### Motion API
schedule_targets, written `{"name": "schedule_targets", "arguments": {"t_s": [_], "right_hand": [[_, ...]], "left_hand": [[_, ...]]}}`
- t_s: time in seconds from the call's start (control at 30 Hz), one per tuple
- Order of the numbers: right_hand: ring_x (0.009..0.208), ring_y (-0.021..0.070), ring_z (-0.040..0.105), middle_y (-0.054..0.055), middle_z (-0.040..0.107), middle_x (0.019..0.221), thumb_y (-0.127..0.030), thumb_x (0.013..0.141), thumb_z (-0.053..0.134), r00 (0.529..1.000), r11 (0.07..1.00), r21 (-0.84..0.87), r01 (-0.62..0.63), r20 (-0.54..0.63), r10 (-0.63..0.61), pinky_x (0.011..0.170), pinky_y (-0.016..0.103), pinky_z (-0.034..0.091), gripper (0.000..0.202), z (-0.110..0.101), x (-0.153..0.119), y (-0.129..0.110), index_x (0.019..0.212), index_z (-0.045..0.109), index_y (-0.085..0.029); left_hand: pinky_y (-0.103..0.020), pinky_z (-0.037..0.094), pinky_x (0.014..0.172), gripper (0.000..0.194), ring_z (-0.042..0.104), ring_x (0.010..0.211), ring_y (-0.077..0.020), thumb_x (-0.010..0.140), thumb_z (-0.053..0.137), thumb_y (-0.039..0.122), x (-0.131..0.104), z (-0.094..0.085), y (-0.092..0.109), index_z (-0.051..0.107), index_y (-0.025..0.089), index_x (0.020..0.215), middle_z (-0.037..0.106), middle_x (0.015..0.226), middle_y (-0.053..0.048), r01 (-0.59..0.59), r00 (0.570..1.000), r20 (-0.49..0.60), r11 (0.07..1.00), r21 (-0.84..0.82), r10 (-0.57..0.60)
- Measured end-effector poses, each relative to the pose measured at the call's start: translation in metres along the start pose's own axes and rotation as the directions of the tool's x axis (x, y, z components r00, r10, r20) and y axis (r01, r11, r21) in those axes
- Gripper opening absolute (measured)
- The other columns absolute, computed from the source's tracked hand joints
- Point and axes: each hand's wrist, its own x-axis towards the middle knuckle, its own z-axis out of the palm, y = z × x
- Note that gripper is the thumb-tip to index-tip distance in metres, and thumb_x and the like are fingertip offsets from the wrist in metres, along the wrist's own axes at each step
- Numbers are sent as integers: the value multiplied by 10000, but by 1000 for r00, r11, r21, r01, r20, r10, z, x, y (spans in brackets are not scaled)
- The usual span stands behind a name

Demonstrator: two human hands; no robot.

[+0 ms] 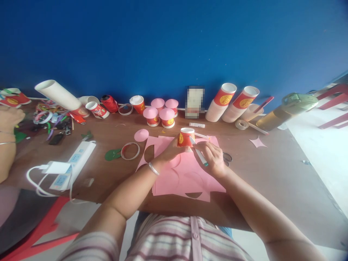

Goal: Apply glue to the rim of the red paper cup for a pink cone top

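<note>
My left hand [172,149] is wrapped round a red paper cup [186,139] with a gold emblem, holding it above the pink paper sheets [167,183]. In my right hand [213,158] is a white marker [200,156] with a teal end. Its upper end reaches the cup's right side; whether it touches cannot be made out. Circles and cut-out holes show in the pink sheets. Another white pen [202,136] lies just behind the cup. Scissor handles [227,157] show partly, beside my right hand.
Several cups with pink cone tops [166,114] stand by the wall. A pink cone [141,135], tape roll [130,150], glue stick [197,125], stacked cups [224,98] and bottle [280,112] surround the sheets. A power strip [74,163] lies left, near another person's arm [7,145].
</note>
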Motion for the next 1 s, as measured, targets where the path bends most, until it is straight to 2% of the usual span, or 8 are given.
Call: {"name": "schedule_targets", "arguments": {"t_s": [0.13,0.27,0.47,0.63,0.83,1.0], "right_hand": [[777,176,674,61,700,875,-90,933,602,1000,1000,1,-11,-17,11,679,281,540,264,-1,1,0,1180,586,-180],[780,180,678,63,697,870,-94,933,603,999,999,22,-32,-26,33,694,291,551,255,-1,2,2,1170,591,-188],[792,192,699,71,713,879,-114,941,615,996,997,31,-71,-44,73,697,303,569,234,-1,2,4,1162,602,-192],[807,186,716,66,731,904,-122,940,631,992,993,40,-107,-65,110,710,298,575,234,0,0,5,1161,616,-200],[830,188,721,59,735,910,-114,931,643,991,991,58,-119,-61,122,717,298,572,252,1,-2,7,1164,622,-209],[810,185,709,48,729,895,-111,918,657,983,986,67,-153,-88,159,710,301,568,215,0,0,6,1105,632,-214]], "left_hand": [[-299,441,812,315,543,870,-154,765,819,313,1,0,0,632,172,976,603,915,-14,28,999,34,999,-25,-27],[-336,461,866,238,563,893,-171,767,790,270,2,-2,-3,664,169,942,633,935,-31,12,999,30,999,-29,-11],[-418,515,925,354,623,947,-213,729,822,277,6,-4,-8,671,199,1040,666,991,-50,18,999,34,995,-100,-15],[-391,523,904,290,615,908,-191,737,821,267,6,-5,-4,671,198,975,654,972,-41,8,999,49,999,-50,-5],[-381,537,880,332,636,964,-217,765,791,287,6,-5,-4,644,194,1048,656,1008,-52,11,997,78,998,-67,-6],[-363,513,896,318,615,956,-205,761,790,261,5,-2,1,654,168,1033,663,1003,-60,-3,997,75,998,-55,7]]}}
